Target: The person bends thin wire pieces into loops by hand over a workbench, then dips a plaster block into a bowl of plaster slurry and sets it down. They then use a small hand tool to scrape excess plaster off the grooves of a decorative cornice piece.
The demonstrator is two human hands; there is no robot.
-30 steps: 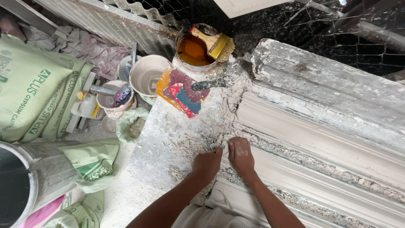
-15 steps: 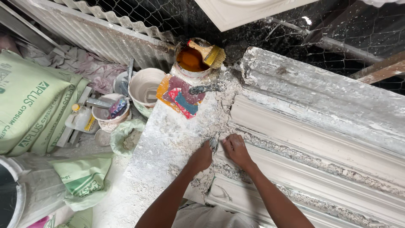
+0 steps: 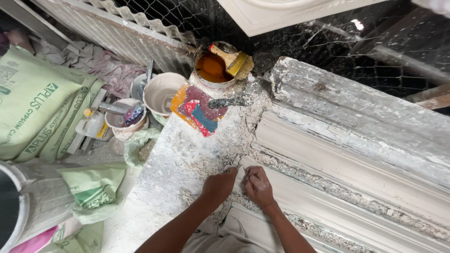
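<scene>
Head view, now. Both hands work at the near end of a long white plaster moulding (image 3: 356, 187) that lies across a dust-covered bench (image 3: 183, 164). The left hand (image 3: 219, 185) is curled, fingertips pressed to the crumbled plaster along the moulding's edge; whether it pinches anything cannot be told. The right hand (image 3: 258, 186) is clenched around something small and thin at the same edge — a narrow tool or a sliver, too small to identify. The two hands are just beside each other, nearly touching.

Compared with the earlier head views, the hands have moved up the bench and closed in on one spot at the moulding's corner. A second ago they lay flatter and lower; half a second ago they had already come together. The camera has also tilted, so the tin now sits higher in the picture. Judgement: the work has narrowed from broad contact to fine picking or scraping at the rough seam.

Surroundings. At the far end of the bench stands a tin (image 3: 213, 68) of orange liquid with a brush (image 3: 234, 60) resting across it. Near it lie a coloured cloth (image 3: 199, 110) and a dusty trowel (image 3: 227, 101). Left of the bench — a white bucket (image 3: 161, 93), a smaller tub (image 3: 124, 119) and green sacks (image 3: 37, 107).
</scene>
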